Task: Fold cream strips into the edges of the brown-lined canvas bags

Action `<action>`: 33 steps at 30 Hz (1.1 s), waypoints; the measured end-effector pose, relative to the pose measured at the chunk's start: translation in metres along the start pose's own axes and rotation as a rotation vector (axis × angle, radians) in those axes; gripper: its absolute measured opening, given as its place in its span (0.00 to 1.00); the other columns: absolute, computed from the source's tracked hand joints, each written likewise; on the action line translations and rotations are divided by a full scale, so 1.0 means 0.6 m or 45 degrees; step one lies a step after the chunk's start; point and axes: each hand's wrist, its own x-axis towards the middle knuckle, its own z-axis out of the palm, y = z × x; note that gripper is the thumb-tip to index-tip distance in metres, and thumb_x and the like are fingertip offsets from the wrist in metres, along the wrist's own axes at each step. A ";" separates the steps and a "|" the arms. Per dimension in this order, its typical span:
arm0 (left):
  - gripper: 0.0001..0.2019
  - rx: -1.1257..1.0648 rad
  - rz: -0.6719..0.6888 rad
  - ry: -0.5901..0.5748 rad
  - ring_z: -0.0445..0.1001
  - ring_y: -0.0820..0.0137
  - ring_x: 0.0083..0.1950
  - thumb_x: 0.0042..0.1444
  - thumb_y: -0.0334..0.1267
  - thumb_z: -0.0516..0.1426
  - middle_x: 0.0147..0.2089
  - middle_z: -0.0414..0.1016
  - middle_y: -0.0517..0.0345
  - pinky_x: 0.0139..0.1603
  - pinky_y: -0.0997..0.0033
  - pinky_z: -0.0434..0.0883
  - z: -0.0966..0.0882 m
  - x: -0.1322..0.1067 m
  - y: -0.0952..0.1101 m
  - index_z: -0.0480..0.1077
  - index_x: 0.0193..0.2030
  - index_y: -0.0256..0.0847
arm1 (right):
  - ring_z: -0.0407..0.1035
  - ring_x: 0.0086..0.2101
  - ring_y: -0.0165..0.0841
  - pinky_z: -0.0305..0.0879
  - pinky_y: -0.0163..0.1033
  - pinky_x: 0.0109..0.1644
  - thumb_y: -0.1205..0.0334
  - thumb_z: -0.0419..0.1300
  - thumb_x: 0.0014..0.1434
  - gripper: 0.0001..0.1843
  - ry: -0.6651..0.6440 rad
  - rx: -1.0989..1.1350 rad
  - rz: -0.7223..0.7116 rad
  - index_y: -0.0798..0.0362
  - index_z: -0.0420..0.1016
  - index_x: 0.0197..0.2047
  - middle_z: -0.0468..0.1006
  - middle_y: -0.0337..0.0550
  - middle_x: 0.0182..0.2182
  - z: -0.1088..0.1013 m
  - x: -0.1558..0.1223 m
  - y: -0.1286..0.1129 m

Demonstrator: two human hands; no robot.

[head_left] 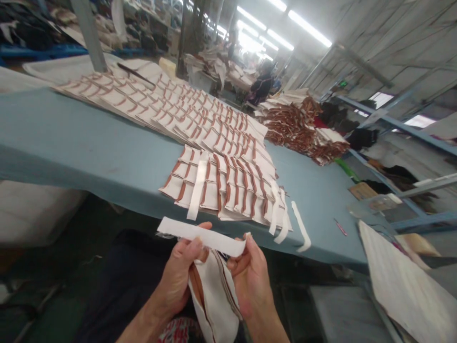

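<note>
A short white strip [214,240] is stretched between my two hands, just in front of the table edge. My left hand [182,264] pinches it near its middle, thumb on top, along with the upper end of a cream fabric piece with brown trim [217,295] that hangs below. At the strip's right end, my right hand [250,271] grips it between thumb and fingers. The hanging piece runs down between my wrists toward my lap. Another white strip [198,186] lies across the nearest rows of cream and brown pieces [235,186] on the table.
More layered cream and brown pieces [150,105] cover the back of the blue-topped table [71,133]. Loose white strips [301,226] lie at its front right edge, near a pink pen-like item [340,227]. A brown and cream pile [293,119] stands behind; a pale board [407,286] is at right.
</note>
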 end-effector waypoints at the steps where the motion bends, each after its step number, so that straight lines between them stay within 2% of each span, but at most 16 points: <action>1: 0.42 0.032 0.026 0.058 0.76 0.68 0.25 0.39 0.69 0.78 0.24 0.77 0.61 0.30 0.71 0.76 -0.003 0.000 0.000 0.86 0.53 0.39 | 0.74 0.24 0.28 0.69 0.28 0.23 0.41 0.84 0.47 0.29 0.027 -0.017 0.018 0.51 0.76 0.35 0.82 0.35 0.27 -0.014 -0.005 0.012; 4: 0.39 0.139 0.072 0.107 0.74 0.68 0.22 0.44 0.69 0.76 0.22 0.78 0.60 0.27 0.72 0.74 -0.013 -0.004 0.006 0.87 0.50 0.36 | 0.71 0.21 0.29 0.68 0.32 0.22 0.29 0.76 0.52 0.33 0.011 -0.243 0.080 0.50 0.74 0.36 0.80 0.35 0.24 -0.059 -0.008 0.038; 6: 0.33 0.357 0.181 0.095 0.76 0.67 0.23 0.51 0.66 0.74 0.23 0.80 0.57 0.26 0.72 0.73 -0.020 -0.012 0.016 0.88 0.48 0.36 | 0.74 0.23 0.34 0.70 0.36 0.25 0.24 0.70 0.56 0.35 -0.037 -0.609 0.051 0.50 0.76 0.39 0.82 0.40 0.25 -0.086 0.001 0.033; 8: 0.24 0.710 0.395 0.068 0.82 0.62 0.30 0.60 0.59 0.69 0.30 0.86 0.52 0.32 0.70 0.77 -0.024 -0.023 0.030 0.90 0.45 0.38 | 0.82 0.34 0.41 0.77 0.42 0.36 0.28 0.70 0.58 0.34 -0.024 -1.062 -0.179 0.52 0.80 0.48 0.89 0.49 0.36 -0.102 0.012 0.009; 10: 0.18 1.035 0.613 0.012 0.87 0.57 0.40 0.65 0.52 0.64 0.38 0.91 0.49 0.43 0.65 0.81 -0.022 -0.035 0.044 0.90 0.43 0.41 | 0.83 0.46 0.45 0.77 0.48 0.52 0.35 0.67 0.64 0.29 -0.041 -1.361 -0.495 0.52 0.82 0.54 0.90 0.54 0.47 -0.096 0.016 -0.025; 11: 0.16 1.130 0.674 -0.024 0.88 0.56 0.43 0.66 0.49 0.62 0.40 0.92 0.49 0.48 0.63 0.82 -0.020 -0.040 0.049 0.90 0.41 0.42 | 0.82 0.48 0.45 0.75 0.49 0.57 0.39 0.63 0.69 0.25 -0.189 -1.418 -0.587 0.51 0.84 0.54 0.89 0.53 0.49 -0.084 0.015 -0.041; 13: 0.16 1.226 0.720 -0.109 0.87 0.58 0.38 0.66 0.46 0.60 0.35 0.90 0.51 0.47 0.63 0.81 -0.015 -0.048 0.055 0.88 0.35 0.43 | 0.81 0.50 0.43 0.73 0.46 0.57 0.45 0.56 0.76 0.22 -0.612 -1.387 -0.649 0.49 0.85 0.51 0.88 0.50 0.48 -0.044 0.007 -0.063; 15: 0.17 1.223 0.671 -0.173 0.81 0.61 0.29 0.65 0.45 0.61 0.26 0.84 0.55 0.38 0.65 0.79 -0.015 -0.057 0.055 0.84 0.27 0.45 | 0.80 0.51 0.42 0.71 0.45 0.59 0.48 0.54 0.78 0.21 -0.988 -1.279 -0.561 0.50 0.86 0.47 0.88 0.49 0.47 0.002 -0.004 -0.068; 17: 0.17 1.130 0.559 -0.184 0.75 0.61 0.24 0.62 0.46 0.64 0.18 0.76 0.57 0.30 0.65 0.75 -0.020 -0.065 0.052 0.80 0.22 0.47 | 0.80 0.48 0.41 0.70 0.44 0.57 0.50 0.58 0.76 0.18 -1.142 -1.187 -0.390 0.50 0.84 0.41 0.88 0.47 0.44 0.040 -0.013 -0.057; 20: 0.13 0.976 0.412 -0.083 0.76 0.57 0.27 0.54 0.46 0.69 0.15 0.71 0.58 0.30 0.63 0.77 -0.031 -0.074 0.050 0.80 0.21 0.50 | 0.78 0.43 0.39 0.70 0.42 0.52 0.53 0.63 0.71 0.13 -1.134 -1.089 -0.222 0.50 0.81 0.36 0.86 0.45 0.39 0.065 -0.020 -0.034; 22: 0.09 0.943 0.388 -0.018 0.79 0.53 0.31 0.51 0.46 0.71 0.19 0.76 0.56 0.33 0.61 0.78 -0.037 -0.077 0.052 0.83 0.24 0.49 | 0.77 0.41 0.38 0.69 0.41 0.48 0.53 0.64 0.69 0.12 -1.100 -1.049 -0.158 0.51 0.81 0.36 0.84 0.45 0.39 0.068 -0.022 -0.023; 25: 0.10 1.037 0.449 -0.042 0.83 0.52 0.36 0.57 0.46 0.67 0.27 0.84 0.52 0.38 0.60 0.79 -0.040 -0.077 0.056 0.86 0.29 0.46 | 0.74 0.37 0.36 0.68 0.39 0.43 0.51 0.63 0.68 0.13 -1.056 -1.020 -0.083 0.53 0.80 0.38 0.83 0.44 0.36 0.069 -0.025 -0.016; 28: 0.20 1.140 0.414 -0.121 0.78 0.60 0.26 0.63 0.48 0.61 0.22 0.79 0.54 0.30 0.65 0.74 -0.045 -0.079 0.054 0.79 0.22 0.43 | 0.71 0.32 0.32 0.65 0.37 0.38 0.51 0.64 0.68 0.14 -1.025 -0.952 -0.053 0.53 0.79 0.37 0.80 0.41 0.32 0.078 -0.032 -0.014; 29: 0.22 1.150 0.382 -0.093 0.74 0.63 0.22 0.63 0.50 0.61 0.20 0.75 0.56 0.26 0.67 0.71 -0.048 -0.081 0.053 0.74 0.20 0.43 | 0.69 0.31 0.31 0.64 0.36 0.36 0.51 0.65 0.67 0.14 -1.013 -0.899 -0.053 0.53 0.78 0.36 0.78 0.39 0.31 0.081 -0.033 -0.013; 31: 0.21 1.138 0.360 0.067 0.69 0.67 0.19 0.63 0.54 0.62 0.19 0.71 0.61 0.22 0.70 0.65 -0.060 -0.088 0.048 0.71 0.24 0.45 | 0.67 0.29 0.29 0.64 0.34 0.35 0.51 0.65 0.67 0.15 -0.941 -0.775 -0.085 0.52 0.75 0.33 0.75 0.37 0.28 0.085 -0.031 -0.008; 33: 0.19 1.120 0.411 0.288 0.68 0.68 0.22 0.64 0.56 0.62 0.21 0.70 0.65 0.24 0.72 0.64 -0.080 -0.095 0.042 0.70 0.29 0.46 | 0.65 0.27 0.27 0.64 0.33 0.34 0.49 0.65 0.68 0.17 -0.834 -0.670 -0.111 0.51 0.72 0.33 0.73 0.35 0.26 0.081 -0.022 0.002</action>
